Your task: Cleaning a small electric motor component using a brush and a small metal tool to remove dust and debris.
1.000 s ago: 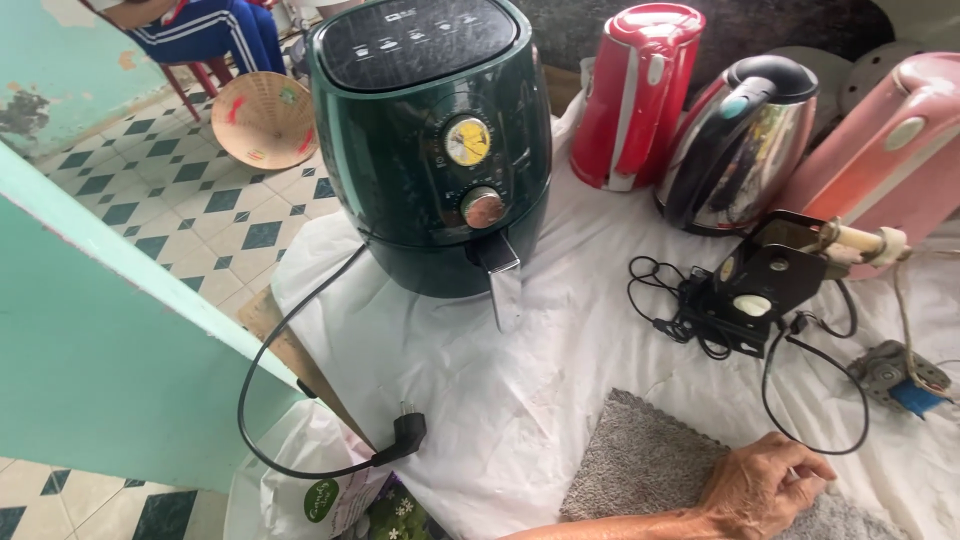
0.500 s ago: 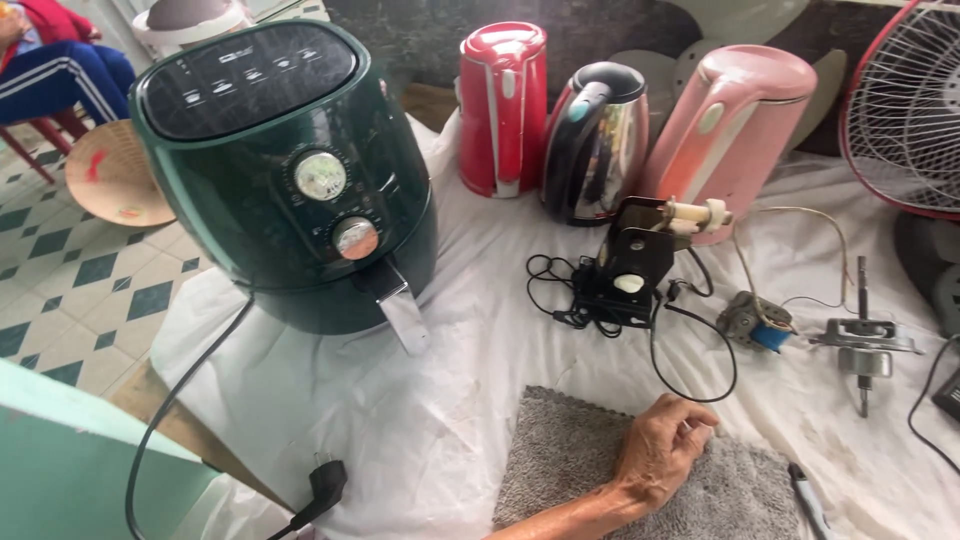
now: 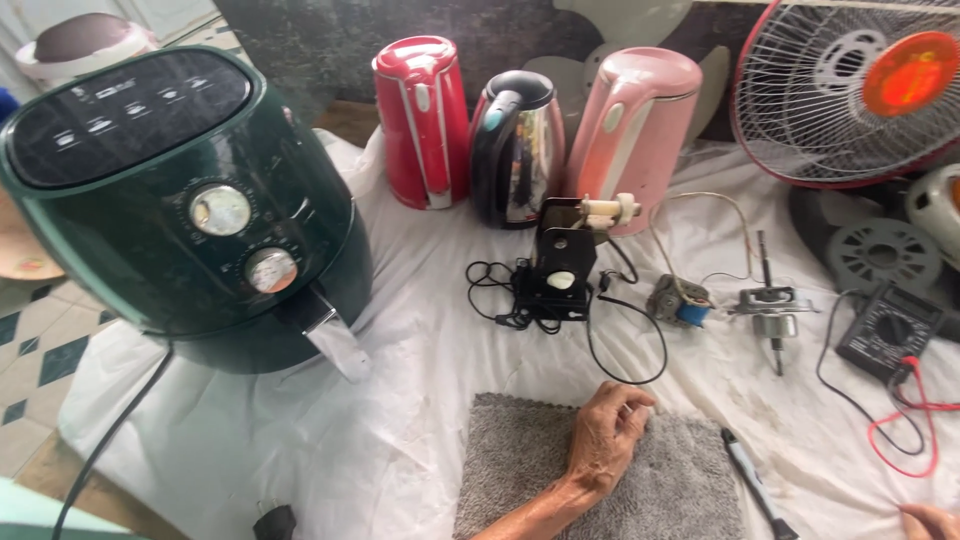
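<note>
Head view: my left hand (image 3: 608,435), loosely curled and empty, rests on the grey mat (image 3: 520,470); the black pen (image 3: 755,483) lies just right, angled away; my right hand (image 3: 930,520) shows only at the edge, grip unclear.

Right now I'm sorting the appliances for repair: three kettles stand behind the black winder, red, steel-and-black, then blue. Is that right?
Not quite. In the head view the third kettle is pink, not blue. The red kettle and the steel-and-black kettle do stand beside it, behind the black winder.
</note>
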